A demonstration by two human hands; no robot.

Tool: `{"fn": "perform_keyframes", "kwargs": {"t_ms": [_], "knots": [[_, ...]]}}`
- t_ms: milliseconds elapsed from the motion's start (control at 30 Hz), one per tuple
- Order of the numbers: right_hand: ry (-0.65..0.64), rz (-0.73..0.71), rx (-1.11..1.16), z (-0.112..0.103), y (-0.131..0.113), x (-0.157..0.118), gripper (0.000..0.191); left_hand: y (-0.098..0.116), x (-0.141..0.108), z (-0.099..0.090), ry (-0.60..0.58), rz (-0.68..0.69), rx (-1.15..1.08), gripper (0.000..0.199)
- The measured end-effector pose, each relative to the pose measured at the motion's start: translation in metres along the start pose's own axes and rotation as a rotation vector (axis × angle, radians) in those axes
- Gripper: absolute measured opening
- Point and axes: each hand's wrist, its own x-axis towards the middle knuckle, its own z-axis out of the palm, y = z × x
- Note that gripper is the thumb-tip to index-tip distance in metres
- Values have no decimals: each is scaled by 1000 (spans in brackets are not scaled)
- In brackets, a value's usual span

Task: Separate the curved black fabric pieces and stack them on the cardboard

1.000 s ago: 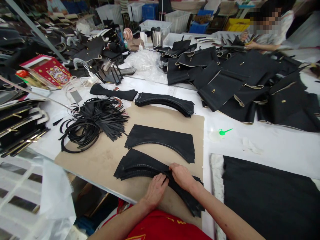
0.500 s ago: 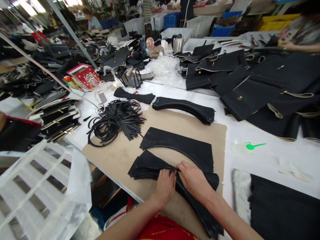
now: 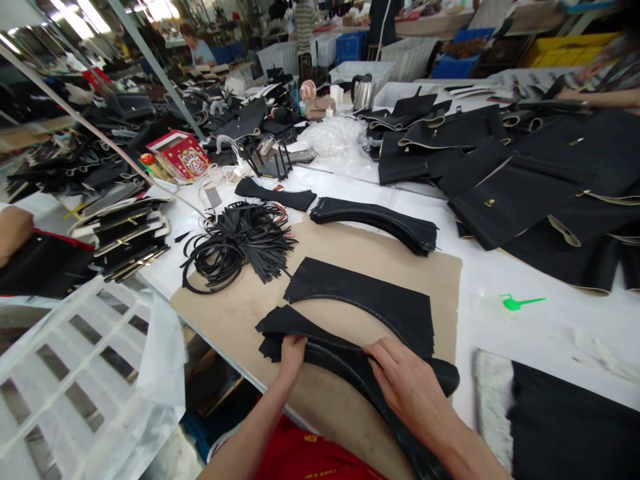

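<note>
black piece (image 3: 295, 322) atop near stack (image 3: 350, 370), on tan sheet (image 3: 230, 327). left hand (image 3: 293, 357) pinching curved edge; right hand (image 3: 410, 380) pinching same edge further along. likely light, thin, bendy; best held by curved edge, hands apart. white surface (image 3: 480, 277): strips (image 3: 245, 237) left, panels (image 3: 515, 193) right. crowded room beyond: bins (image 3: 360, 71), kettle (image 3: 363, 93).

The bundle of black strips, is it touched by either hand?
No, the left hand and right hand both hold the nearest black pieces, apart from the bundle.
</note>
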Motion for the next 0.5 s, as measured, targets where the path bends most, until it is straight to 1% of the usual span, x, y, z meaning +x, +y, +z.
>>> {"fn": "perform_keyframes", "kwargs": {"t_ms": [67,167,267,333,400,433,500], "knots": [[57,-7,-8,8,9,-13,22,-3,12,-20,-2,-115,-183,32],[114,-14,-44,21,21,-29,21,-2,25,-49,-53,-257,-394,41],[75,-54,-84,35,32,-39,24,7,34,-68,-125,-384,-488,53],[19,-85,-115,48,40,-45,29,13,39,-71,-170,-457,-484,53],[-47,-94,-149,64,48,-52,35,18,43,-69,-196,-505,-439,42],[-83,-89,-160,72,52,-56,39,20,44,-66,-195,-517,-407,39],[-152,-59,-159,84,57,-67,51,22,45,-59,-165,-521,-339,43]]}}
